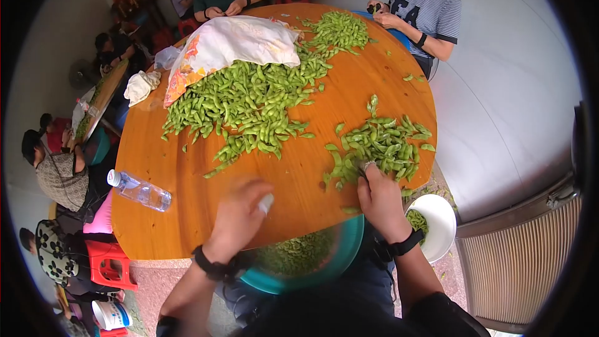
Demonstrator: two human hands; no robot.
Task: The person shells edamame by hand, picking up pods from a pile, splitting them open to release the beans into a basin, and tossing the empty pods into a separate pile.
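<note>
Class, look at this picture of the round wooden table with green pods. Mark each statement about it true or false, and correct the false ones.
1. The right hand reaches into the small heap of pods. True.
2. The bottle stands upright in the middle of the table. False: it lies on its side near the table's left edge.
3. A white bag lies on the big heap. True.
4. The teal basin is full of water. False: it holds green shelled bits.
5. The left hand grips the bottle. False: it is apart from the bottle, over the table's near edge, and blurred.
6. A white bowl sits below the table edge on the right. True.
</note>
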